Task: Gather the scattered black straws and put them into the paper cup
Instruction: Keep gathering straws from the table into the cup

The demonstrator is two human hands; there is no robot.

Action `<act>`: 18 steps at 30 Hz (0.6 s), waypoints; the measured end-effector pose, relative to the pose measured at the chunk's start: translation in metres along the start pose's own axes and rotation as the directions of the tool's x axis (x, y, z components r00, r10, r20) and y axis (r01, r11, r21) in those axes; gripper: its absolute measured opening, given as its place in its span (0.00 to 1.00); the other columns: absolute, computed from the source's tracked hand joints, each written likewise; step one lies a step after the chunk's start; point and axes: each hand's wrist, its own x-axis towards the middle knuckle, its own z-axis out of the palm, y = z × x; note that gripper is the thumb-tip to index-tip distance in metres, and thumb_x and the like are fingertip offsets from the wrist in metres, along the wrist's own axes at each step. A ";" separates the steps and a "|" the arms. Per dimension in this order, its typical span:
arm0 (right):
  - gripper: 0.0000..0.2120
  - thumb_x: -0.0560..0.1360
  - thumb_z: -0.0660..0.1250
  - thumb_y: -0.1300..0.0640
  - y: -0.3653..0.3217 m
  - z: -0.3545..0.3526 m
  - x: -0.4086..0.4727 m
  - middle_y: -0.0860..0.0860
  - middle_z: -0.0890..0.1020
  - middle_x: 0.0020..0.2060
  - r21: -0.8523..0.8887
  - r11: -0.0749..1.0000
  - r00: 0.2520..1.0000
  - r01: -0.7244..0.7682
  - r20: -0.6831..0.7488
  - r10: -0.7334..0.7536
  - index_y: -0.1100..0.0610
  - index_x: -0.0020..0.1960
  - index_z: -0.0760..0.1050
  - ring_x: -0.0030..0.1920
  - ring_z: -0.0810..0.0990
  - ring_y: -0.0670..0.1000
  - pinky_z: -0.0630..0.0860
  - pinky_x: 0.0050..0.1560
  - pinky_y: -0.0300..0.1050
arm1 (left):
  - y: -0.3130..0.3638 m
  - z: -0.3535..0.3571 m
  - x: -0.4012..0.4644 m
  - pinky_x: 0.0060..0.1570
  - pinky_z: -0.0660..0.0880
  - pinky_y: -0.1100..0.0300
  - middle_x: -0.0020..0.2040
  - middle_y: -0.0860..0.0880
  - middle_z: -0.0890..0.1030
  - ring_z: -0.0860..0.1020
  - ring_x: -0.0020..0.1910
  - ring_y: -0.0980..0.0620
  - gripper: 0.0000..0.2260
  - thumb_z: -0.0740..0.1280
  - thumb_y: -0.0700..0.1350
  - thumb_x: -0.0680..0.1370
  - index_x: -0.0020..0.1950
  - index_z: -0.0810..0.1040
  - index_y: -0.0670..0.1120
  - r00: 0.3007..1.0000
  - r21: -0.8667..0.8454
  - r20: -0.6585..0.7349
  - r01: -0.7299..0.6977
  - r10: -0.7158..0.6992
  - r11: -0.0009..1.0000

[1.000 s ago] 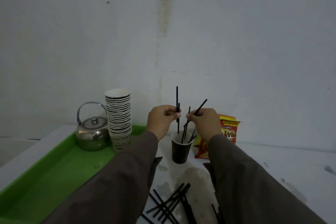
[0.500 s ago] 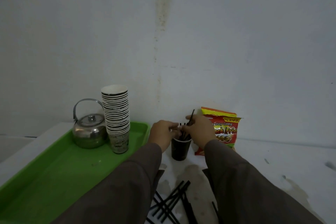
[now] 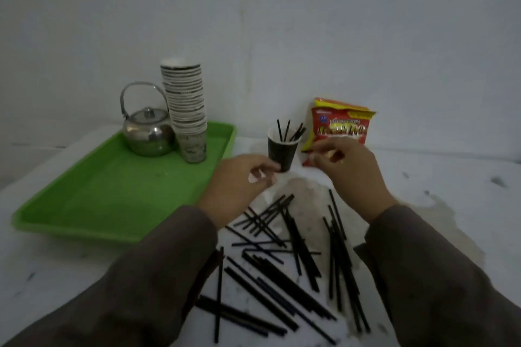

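**Straws upright in cup, many loose below**

Head view: four black straws [image 3: 288, 131] stand near-upright in the paper cup [image 3: 282, 151] at frame centre. Scattered straws [image 3: 293, 267] lie criss-crossed, lower centre. Left hand [image 3: 244, 181] and right hand [image 3: 349, 169], loosely curled, hold nothing. Snack packet [image 3: 339, 126] lettering unreadable.

Both hands [image 3: 349, 169] have left the straws [image 3: 287, 131] in the cup [image 3: 282, 149].

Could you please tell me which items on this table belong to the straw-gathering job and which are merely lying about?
Part of the job:
- thin black plastic straws scattered on the table
- black paper cup with a few straws standing in it

Just lying about:
- green plastic tray
- shiny steel kettle
- tall stack of paper cups
- red and yellow snack packet
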 end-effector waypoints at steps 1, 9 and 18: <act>0.05 0.71 0.69 0.55 0.003 0.000 -0.019 0.43 0.79 0.42 0.000 1.000 0.999 -0.007 0.052 0.007 0.51 0.46 0.80 0.39 0.74 0.35 0.67 0.38 0.22 | -0.001 0.003 -0.020 0.40 0.67 0.77 0.43 0.54 0.81 0.76 0.41 0.59 0.08 0.71 0.43 0.71 0.49 0.81 0.51 0.998 0.026 0.061 -0.022 0.020 0.999; 0.05 0.69 0.70 0.55 0.010 0.006 -0.119 0.39 0.77 0.35 -0.112 0.992 0.899 0.062 0.438 -0.007 0.51 0.45 0.81 0.37 0.74 0.35 0.66 0.40 0.21 | -0.005 0.017 -0.104 0.48 0.70 0.67 0.46 0.52 0.83 0.76 0.47 0.57 0.08 0.71 0.47 0.72 0.51 0.81 0.50 0.923 0.152 0.377 -0.143 0.077 0.978; 0.14 0.74 0.65 0.51 0.009 0.030 -0.141 0.52 0.80 0.50 -0.273 0.923 0.861 0.270 0.498 -0.105 0.53 0.57 0.78 0.52 0.72 0.50 0.59 0.47 0.33 | -0.003 0.019 -0.107 0.57 0.65 0.61 0.57 0.51 0.78 0.72 0.57 0.53 0.14 0.67 0.47 0.75 0.59 0.77 0.50 0.823 0.248 0.565 -0.238 0.059 0.939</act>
